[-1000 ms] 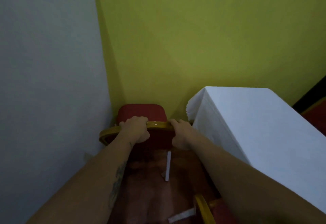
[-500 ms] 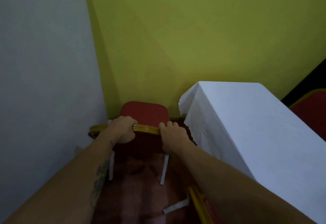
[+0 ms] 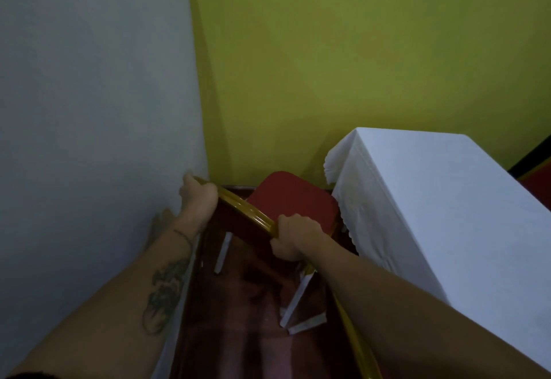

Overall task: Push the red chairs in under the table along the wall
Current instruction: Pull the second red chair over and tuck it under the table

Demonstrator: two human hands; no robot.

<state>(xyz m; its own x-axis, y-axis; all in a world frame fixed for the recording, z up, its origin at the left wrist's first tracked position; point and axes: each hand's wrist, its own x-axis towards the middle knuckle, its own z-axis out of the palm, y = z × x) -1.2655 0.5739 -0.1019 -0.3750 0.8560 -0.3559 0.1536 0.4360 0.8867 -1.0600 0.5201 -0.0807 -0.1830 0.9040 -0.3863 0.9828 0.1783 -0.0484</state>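
Corner w/ green wall (image 3: 343,65): both hands, left hand (image 3: 199,196) & right hand (image 3: 293,237), clamped on red chair (image 3: 290,201) backrest, chair angled just beside table (image 3: 441,199), not yet under; push remained.

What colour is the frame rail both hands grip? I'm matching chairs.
Glossy gold, on the red chair; seen in the head view.

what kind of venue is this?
Likely a banquet or function room, in a corner of it. Clues: a red padded chair with a gold frame, held by both hands, a table draped in a white cloth, and a glossy dark red floor.
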